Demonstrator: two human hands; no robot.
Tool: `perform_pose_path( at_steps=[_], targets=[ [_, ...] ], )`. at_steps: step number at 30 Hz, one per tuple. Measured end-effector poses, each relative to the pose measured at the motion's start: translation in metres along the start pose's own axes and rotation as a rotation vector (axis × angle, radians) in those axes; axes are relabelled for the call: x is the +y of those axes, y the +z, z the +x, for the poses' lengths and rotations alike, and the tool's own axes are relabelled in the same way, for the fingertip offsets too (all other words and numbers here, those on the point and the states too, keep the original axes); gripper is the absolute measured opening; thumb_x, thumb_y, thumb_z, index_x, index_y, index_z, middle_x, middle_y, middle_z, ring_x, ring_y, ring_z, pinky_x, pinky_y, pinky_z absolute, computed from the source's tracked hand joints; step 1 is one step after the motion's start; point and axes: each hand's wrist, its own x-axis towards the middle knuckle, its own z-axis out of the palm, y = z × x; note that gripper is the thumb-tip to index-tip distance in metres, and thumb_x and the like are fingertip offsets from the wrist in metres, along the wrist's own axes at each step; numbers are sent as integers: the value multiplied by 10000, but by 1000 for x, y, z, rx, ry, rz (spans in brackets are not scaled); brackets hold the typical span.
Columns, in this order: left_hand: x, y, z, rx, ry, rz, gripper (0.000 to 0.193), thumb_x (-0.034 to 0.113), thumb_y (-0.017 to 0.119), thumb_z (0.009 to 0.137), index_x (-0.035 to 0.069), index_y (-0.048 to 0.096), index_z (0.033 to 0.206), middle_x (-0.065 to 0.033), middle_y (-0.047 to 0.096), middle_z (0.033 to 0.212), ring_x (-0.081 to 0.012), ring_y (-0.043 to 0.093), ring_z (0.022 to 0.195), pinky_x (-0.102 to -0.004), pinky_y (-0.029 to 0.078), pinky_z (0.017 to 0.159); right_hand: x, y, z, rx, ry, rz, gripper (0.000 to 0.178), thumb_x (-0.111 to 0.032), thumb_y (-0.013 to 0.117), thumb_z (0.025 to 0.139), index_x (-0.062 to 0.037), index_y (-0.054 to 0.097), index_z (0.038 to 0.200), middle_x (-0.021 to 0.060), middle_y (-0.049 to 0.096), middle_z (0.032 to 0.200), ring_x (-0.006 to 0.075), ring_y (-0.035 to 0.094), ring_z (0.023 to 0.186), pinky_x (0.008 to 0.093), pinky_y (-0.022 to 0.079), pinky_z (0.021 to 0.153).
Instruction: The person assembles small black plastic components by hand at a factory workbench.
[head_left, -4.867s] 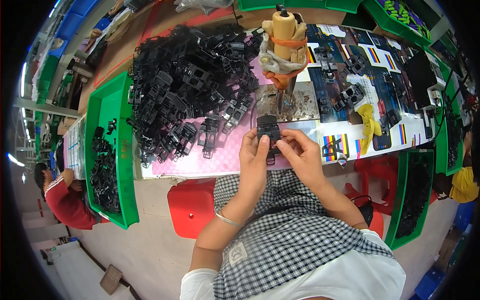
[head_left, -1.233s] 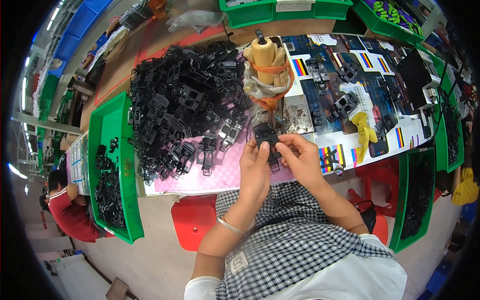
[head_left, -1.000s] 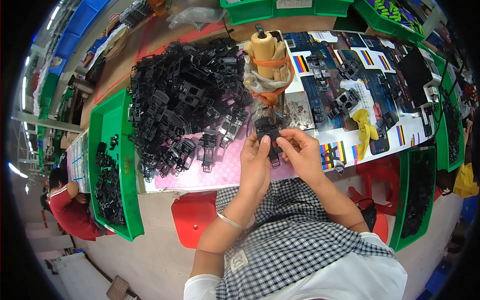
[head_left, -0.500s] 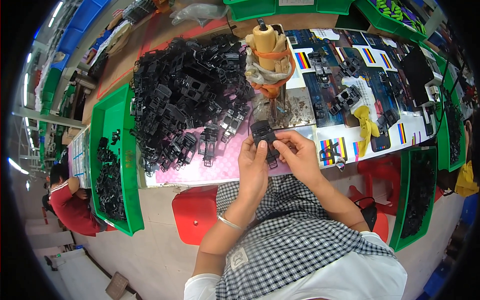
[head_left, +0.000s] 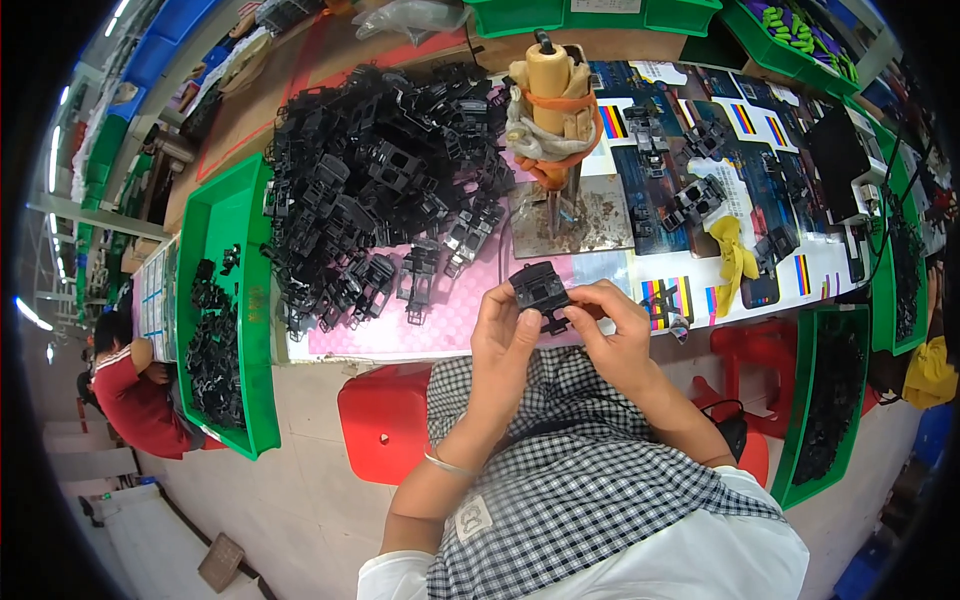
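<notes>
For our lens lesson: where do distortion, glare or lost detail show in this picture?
Head view: the table's front edge bows and the corners fall to black; head view: a light strip at far left burns white; head view: the held black part shows its outline, but fine details are too small.

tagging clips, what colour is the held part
The held part is black, seen in the head view.

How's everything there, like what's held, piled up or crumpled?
Left hand, gripping the black part
Right hand, pinching its right side
Black part, held in both hands
Pile of black parts, loosely jumbled
Green bin on the left, partly filled
Yellow cloth, crumpled
Wooden handle, upright
</notes>
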Motion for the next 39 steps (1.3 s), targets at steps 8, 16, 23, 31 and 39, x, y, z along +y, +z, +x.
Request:
perform_pose_path(
  at_steps=[8,16,23,31,39],
  targets=[
    [2,-13,2,4,-109,20,229,160,469,947,-9,523,1092,-26,567,1022,-82,505,958,-237,392,869,2,-7,-5,-2,-113,-69,192,26,683,740,14,618,919,108,628,800,194,608,647,267,458,544],
    [-1,-9,1,-87,-66,24,341,23,407,892,-14,436,1230,-92,466,1240,-160,493,1100,-307,411,921,6,-9,-9,27,-191,-182,175,35,668,766,28,590,922,108,609,795,167,586,651,240,476,568],
    [-6,-7,-1,-22,-157,-84,310,199,483,949,-1,463,1185,-63,527,1091,-115,501,1013,-268,401,898,4,-12,-14,18,-177,-156,226,80,675,717,26,592,920,134,627,800,231,608,663,289,474,562],
    [9,-20,2,-134,-187,-5,200,109,557,910,-8,524,1069,-14,558,951,-74,515,913,-230,427,817,9,-15,-12,-11,-352,-303,252,86,693,685,23,590,906,133,632,797,259,620,684,299,490,581],
    [-3,-19,-12,-155,-149,34,341,-5,537,819,-27,490,1157,-62,566,1015,-121,543,936,-263,446,850,13,-10,-25,5,-262,-307,228,74,679,715,25,592,920,133,627,798,237,607,672,293,487,581]
  ],
)
